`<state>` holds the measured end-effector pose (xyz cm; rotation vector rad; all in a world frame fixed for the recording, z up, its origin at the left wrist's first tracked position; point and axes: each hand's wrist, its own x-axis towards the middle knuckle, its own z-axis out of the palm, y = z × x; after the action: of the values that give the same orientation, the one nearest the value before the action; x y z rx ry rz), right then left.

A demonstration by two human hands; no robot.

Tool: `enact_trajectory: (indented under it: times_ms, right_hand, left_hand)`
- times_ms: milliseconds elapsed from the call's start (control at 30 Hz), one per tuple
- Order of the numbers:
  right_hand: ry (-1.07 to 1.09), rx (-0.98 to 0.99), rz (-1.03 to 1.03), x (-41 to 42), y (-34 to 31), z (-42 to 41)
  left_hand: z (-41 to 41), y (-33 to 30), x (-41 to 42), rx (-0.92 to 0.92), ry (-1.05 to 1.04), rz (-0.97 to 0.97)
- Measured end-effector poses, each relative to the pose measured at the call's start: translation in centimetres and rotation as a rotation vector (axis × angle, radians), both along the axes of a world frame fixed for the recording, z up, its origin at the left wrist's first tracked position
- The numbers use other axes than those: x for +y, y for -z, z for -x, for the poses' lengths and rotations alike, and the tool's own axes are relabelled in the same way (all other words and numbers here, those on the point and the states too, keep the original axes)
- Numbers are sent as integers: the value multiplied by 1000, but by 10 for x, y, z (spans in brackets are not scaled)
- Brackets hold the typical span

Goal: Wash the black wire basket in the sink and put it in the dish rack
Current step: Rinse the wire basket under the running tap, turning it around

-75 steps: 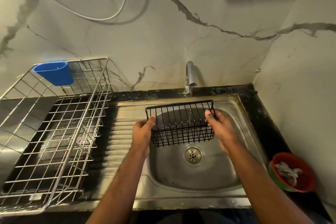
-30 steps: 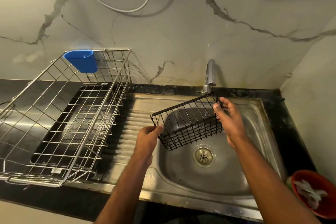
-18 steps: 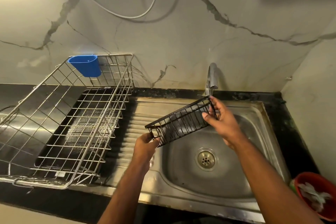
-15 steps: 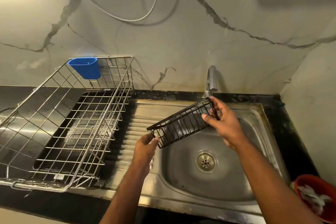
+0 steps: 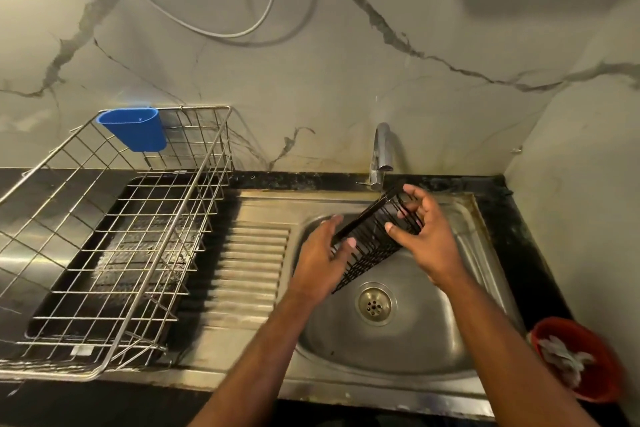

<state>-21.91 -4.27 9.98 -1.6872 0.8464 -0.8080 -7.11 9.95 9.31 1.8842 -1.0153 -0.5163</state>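
A person's left hand (image 5: 323,253) and right hand (image 5: 424,239) hold a black wire basket (image 5: 375,237) tilted steeply on edge above the bowl of a stainless-steel sink (image 5: 398,350), just below a chrome tap (image 5: 380,152). A silver wire dish rack (image 5: 114,239) carrying a blue plastic cup (image 5: 133,128) stands on the counter at left; a red bowl (image 5: 581,360) of crumpled scraps sits at right, against a marble-patterned wall (image 5: 346,62).
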Motion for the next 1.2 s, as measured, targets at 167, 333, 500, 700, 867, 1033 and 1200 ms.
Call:
enact_trajectory:
  times_ms: [167, 333, 500, 700, 867, 1033, 1200]
  right_hand:
    - [-46, -39, 28, 6, 4, 6]
    - [-99, -57, -12, 8, 15, 13]
    - [-163, 1, -28, 8, 9, 20]
    - [132, 137, 140, -2, -2, 22]
    - [154, 303, 199, -8, 17, 21]
    - [106, 443, 208, -7, 24, 18]
    - [14, 383, 128, -6, 26, 8]
  left_hand:
    - [19, -6, -23, 106, 70, 64]
    - [33, -5, -32, 287, 36, 164]
    - [33, -2, -28, 393, 8, 244]
    - [26, -1, -24, 610, -32, 320]
    - [15, 7, -24, 745, -145, 312]
    - [5, 21, -23, 951, -280, 338]
    - [-7, 26, -33, 979, -379, 300]
